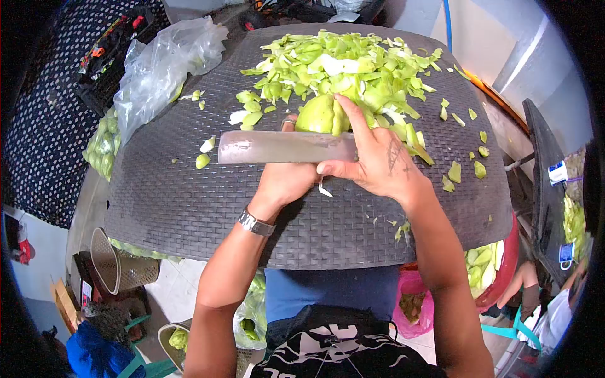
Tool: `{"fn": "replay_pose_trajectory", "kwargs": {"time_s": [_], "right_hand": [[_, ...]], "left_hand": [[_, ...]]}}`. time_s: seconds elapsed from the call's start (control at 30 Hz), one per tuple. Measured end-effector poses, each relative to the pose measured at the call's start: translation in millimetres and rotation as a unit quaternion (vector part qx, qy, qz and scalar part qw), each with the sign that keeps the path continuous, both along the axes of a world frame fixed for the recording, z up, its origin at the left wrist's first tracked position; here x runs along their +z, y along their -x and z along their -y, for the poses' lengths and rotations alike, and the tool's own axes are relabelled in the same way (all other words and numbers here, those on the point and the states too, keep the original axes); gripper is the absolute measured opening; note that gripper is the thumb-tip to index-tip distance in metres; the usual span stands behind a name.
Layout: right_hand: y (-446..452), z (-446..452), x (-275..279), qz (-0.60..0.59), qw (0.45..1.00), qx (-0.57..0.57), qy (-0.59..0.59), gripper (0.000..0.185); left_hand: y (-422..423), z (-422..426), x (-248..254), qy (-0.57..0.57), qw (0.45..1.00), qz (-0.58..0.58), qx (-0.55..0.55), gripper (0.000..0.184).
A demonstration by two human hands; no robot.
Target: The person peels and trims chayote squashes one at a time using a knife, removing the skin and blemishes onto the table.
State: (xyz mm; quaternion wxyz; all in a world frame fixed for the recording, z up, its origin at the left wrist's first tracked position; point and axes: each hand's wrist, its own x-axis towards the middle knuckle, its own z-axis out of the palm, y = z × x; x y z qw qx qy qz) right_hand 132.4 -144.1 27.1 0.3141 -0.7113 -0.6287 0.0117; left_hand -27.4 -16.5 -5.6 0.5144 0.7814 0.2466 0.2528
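Your bare left arm [230, 264] slanted inward behind its fingers, elbow bent, with a silver metal link band [256, 223] around the wrist. Your left hand [287, 179] was curled, most of its fingers hidden from view. Your right hand [392, 162], with a dark line tattoo [396, 156] on its back, lay just right of the left fingers. Its straight index finger [357, 120] pointed forward and slightly left; its thumb [340, 168], nearer you than that fingertip, pointed left. The other right fingers were folded out of view. Your bare right arm [435, 233] angled back and outward behind them, elbow bent.
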Motion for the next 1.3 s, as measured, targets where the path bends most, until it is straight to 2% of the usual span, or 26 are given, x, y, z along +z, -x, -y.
{"fn": "replay_pose_trajectory", "kwargs": {"time_s": [0.1,0.13,0.2,0.23,0.27,0.37,0.43,0.6,0.73,0.83,0.87,0.9,0.97,1.0,1.1,1.2,1.3], "right_hand": [[-8,3,3,0.023,1.000,-0.003,-0.011,0.111],[-9,5,7,0.035,0.999,-0.008,0.003,0.100],[-25,5,5,0.045,0.998,-0.042,-0.023,0.091],[-35,4,6,0.052,0.996,-0.061,-0.038,0.087],[-40,5,7,0.058,0.995,-0.043,-0.069,0.072],[-37,5,3,0.074,0.997,-0.037,-0.012,0.060],[-40,3,3,0.056,0.998,-0.020,-0.022,0.062],[-60,10,9,-0.017,0.999,-0.031,0.015,0.063],[-41,7,7,0.042,0.998,-0.041,-0.004,0.059],[-58,10,5,-0.036,0.996,-0.070,0.042,0.060],[-71,13,8,-0.112,0.985,-0.111,0.069,0.066],[-77,15,4,-0.116,0.984,-0.121,0.068,0.068],[-88,13,-7,-0.120,0.981,-0.139,0.067,0.071],[-85,13,-5,-0.134,0.978,-0.141,0.077,0.073],[-73,12,9,-0.116,0.971,-0.179,0.108,0.072],[-68,10,15,-0.145,0.964,-0.191,0.115,0.059],[-63,8,13,-0.202,0.967,-0.150,0.039,0.069]], "left_hand": [[3,5,3,0.032,0.999,0.005,-0.018,0.057],[4,5,7,0.024,1.000,0.001,-0.018,0.058],[8,7,19,0.080,0.996,-0.010,-0.039,0.061],[7,6,28,0.138,0.988,-0.011,-0.063,0.062],[6,5,32,0.198,0.976,-0.012,-0.088,0.063],[3,8,33,0.184,0.979,0.023,-0.081,0.063],[-1,5,25,0.145,0.985,0.015,-0.089,0.065],[5,5,29,0.188,0.979,0.022,-0.071,0.073],[2,4,22,0.146,0.986,0.016,-0.080,0.073],[3,2,21,0.109,0.991,-0.005,-0.081,0.070],[5,2,24,0.098,0.992,0.003,-0.084,0.069],[7,3,27,0.087,0.992,0.011,-0.087,0.068],[3,9,32,0.147,0.982,0.055,-0.108,0.067],[2,4,31,0.198,0.973,0.044,-0.108,0.061],[7,-6,36,0.428,0.895,0.108,-0.060,0.057],[5,-10,20,0.387,0.906,0.150,-0.085,0.057],[5,-10,15,0.426,0.879,0.173,-0.124,0.059]]}}
